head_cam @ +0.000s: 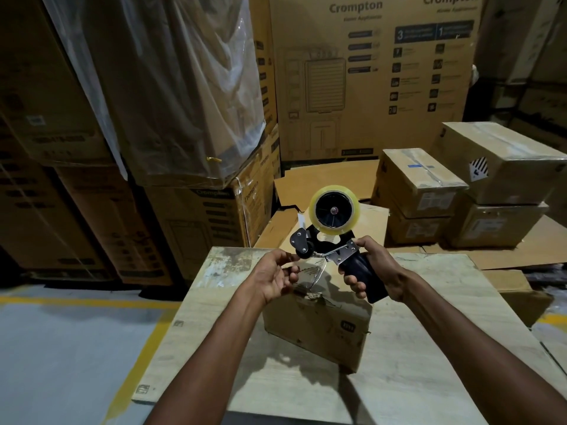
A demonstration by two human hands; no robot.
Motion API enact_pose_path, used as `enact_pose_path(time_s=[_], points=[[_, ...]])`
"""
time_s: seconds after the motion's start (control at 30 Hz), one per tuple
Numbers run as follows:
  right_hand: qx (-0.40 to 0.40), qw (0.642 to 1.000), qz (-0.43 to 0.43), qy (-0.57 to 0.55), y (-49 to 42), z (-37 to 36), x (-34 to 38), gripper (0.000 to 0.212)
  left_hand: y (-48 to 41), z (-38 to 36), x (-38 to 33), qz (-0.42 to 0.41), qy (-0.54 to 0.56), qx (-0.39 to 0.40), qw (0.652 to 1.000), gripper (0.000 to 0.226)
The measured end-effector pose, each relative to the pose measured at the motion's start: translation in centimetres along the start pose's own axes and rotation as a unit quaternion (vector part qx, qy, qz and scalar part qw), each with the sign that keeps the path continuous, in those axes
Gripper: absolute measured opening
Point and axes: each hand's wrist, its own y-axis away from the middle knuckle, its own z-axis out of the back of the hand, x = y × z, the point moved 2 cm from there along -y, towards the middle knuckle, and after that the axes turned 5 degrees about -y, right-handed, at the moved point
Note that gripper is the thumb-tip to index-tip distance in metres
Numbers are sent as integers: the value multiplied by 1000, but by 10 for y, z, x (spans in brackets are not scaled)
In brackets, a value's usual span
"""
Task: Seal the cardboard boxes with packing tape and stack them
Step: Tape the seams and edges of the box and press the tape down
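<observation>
A small cardboard box [316,328] sits on a pale wooden table [214,348] below my hands. My right hand [368,268] grips the dark handle of a tape dispenser [328,237], held above the box with its clear tape roll [334,210] pointing up. My left hand [276,276] pinches the loose end of clear tape [310,274] pulled out from the dispenser's roller. That strip hangs between the dispenser and the top of the box.
Two stacks of sealed boxes [420,179] [503,161] stand at the back right on flattened cardboard [322,182]. Large Crompton cartons [374,75] and plastic-wrapped cartons [171,96] wall the back and left. Grey floor with yellow lines [76,348] lies left.
</observation>
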Motion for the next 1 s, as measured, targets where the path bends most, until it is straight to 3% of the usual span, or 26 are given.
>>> enact_pose_path(time_s=[0.1, 0.27, 0.33, 0.5, 0.7, 1.0], points=[[0, 1000, 0, 3, -1, 2, -1, 69, 0, 0, -1, -20, 27, 0, 999, 19], [12, 1000, 2, 5, -2, 4, -4, 70, -2, -1, -3, -28, 45, -37, 998, 41], [15, 1000, 1, 10, -1, 5, -4, 71, -3, -1, -4, -29, 40, -39, 998, 37], [16, 999, 15, 47, 0, 6, -6, 76, -3, 0, -6, -36, -51, -43, 997, 11], [19, 997, 30, 65, 0, 5, -11, 78, -9, 13, -11, -53, -155, -89, 982, 33], [27, 993, 43, 104, -8, -17, -27, 75, -23, 39, -18, -89, -288, -199, 933, 29]])
